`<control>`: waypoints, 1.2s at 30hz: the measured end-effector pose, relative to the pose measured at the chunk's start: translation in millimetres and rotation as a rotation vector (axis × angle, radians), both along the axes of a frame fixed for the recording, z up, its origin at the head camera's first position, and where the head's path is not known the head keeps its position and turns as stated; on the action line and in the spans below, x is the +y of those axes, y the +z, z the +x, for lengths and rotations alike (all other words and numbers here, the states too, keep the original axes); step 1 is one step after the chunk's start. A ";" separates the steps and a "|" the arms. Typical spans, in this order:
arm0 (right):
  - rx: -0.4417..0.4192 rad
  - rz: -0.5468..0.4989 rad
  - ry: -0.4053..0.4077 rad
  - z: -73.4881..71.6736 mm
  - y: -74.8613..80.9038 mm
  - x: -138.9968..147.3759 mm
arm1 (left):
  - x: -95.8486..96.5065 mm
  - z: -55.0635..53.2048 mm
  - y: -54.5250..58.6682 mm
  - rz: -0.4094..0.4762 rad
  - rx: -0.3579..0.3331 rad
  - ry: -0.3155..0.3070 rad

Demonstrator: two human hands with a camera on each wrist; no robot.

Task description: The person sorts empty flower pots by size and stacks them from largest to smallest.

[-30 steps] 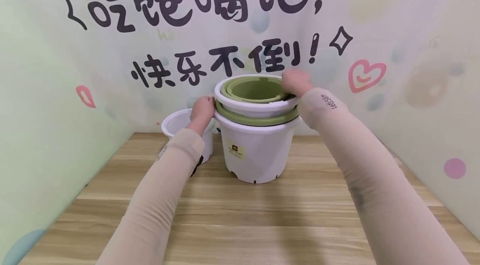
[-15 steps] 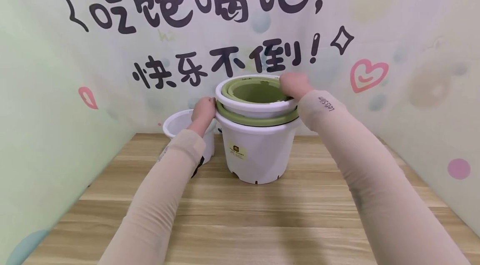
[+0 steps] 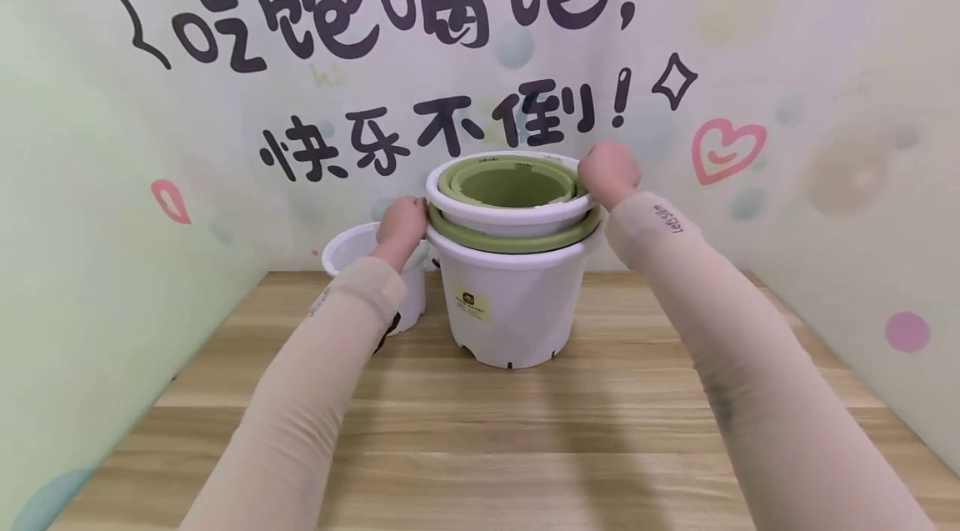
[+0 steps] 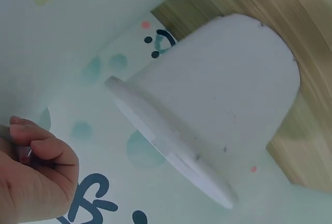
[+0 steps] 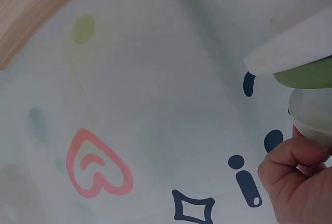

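In the head view a stack of nested plant pots stands mid-table: a large white pot [image 3: 517, 306] with a label, a green rim [image 3: 517, 241] above it, a smaller white pot [image 3: 510, 221], then green pots [image 3: 517, 183] inside. My left hand [image 3: 402, 221] has curled fingers at the stack's left edge, gripping where the large white rim and the green rim meet. With my right hand [image 3: 609, 171] I grip the right side of the smaller white pot's rim. In the right wrist view, fingers [image 5: 295, 154] curl at that white rim [image 5: 311, 115], beside the green one.
Behind my left forearm another white pot [image 3: 352, 246] stands upright on the wooden table [image 3: 487, 439]. It fills the middle of the left wrist view. A printed backdrop [image 3: 487, 64] with dark lettering rises behind, with pale walls at both sides.
My right hand has shifted slightly right along the top rim, uncovering more of the inner green pots. The left hand keeps its place, and the stack stands where it was.
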State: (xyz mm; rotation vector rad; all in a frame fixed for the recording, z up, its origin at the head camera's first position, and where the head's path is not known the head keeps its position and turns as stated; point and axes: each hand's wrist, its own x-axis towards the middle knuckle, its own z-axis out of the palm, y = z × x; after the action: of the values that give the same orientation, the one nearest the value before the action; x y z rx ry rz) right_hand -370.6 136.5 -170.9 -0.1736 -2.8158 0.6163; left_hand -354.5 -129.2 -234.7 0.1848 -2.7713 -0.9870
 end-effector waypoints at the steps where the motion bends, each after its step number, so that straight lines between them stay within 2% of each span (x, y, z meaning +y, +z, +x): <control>1: -0.009 -0.008 -0.003 -0.1 -0.4 0.0 | -2.5 0.7 -0.6 -0.019 0.003 -0.010; 4: -0.028 -0.046 -0.009 0.2 -1.2 0.5 | -14.8 2.8 -2.8 -0.110 0.019 -0.028; 6: -0.045 -0.086 -0.015 1.0 -1.7 1.9 | -26.4 4.1 -5.2 -0.197 0.032 -0.013; 10: -0.064 -0.156 -0.007 4.0 -1.8 4.1 | -57.6 7.4 -12.7 -0.396 0.031 0.076; 13: -0.072 -0.186 0.007 5.5 -1.6 6.0 | -80.2 14.1 -20.9 -0.438 -0.039 0.137; 15: -0.079 -0.207 0.009 5.6 -1.9 6.8 | -92.5 20.8 -27.0 -0.390 -0.117 0.151; 17: -0.088 -0.228 0.009 5.1 -2.4 7.2 | -102.1 28.0 -33.9 -0.281 -0.170 0.134; 20: -0.089 -0.263 0.017 2.1 -4.9 8.2 | -112.3 34.0 -45.6 -0.033 -0.219 0.085; 22: -0.093 -0.311 0.050 -0.7 -7.2 10.6 | -117.4 33.3 -53.2 0.136 -0.234 0.055; 24: -0.096 -0.366 0.089 -2.3 -9.1 13.3 | -120.9 30.4 -58.5 0.250 -0.255 0.049; 27: -0.117 -0.406 0.127 -1.1 -9.6 15.7 | -123.6 26.3 -63.1 0.317 -0.245 0.056; 31: -0.146 -0.371 0.117 1.6 -7.5 15.4 | -127.0 27.9 -63.4 0.317 -0.189 0.064; 36: -0.186 -0.315 0.094 0.8 -5.9 17.3 | -138.3 33.7 -52.2 0.332 -0.174 0.031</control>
State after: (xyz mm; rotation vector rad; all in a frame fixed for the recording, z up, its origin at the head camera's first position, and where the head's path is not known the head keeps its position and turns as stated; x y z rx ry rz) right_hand -369.8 153.8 -176.8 -0.1636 -2.8974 1.1193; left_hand -320.7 -267.6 -287.0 0.3765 -2.7236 -1.4830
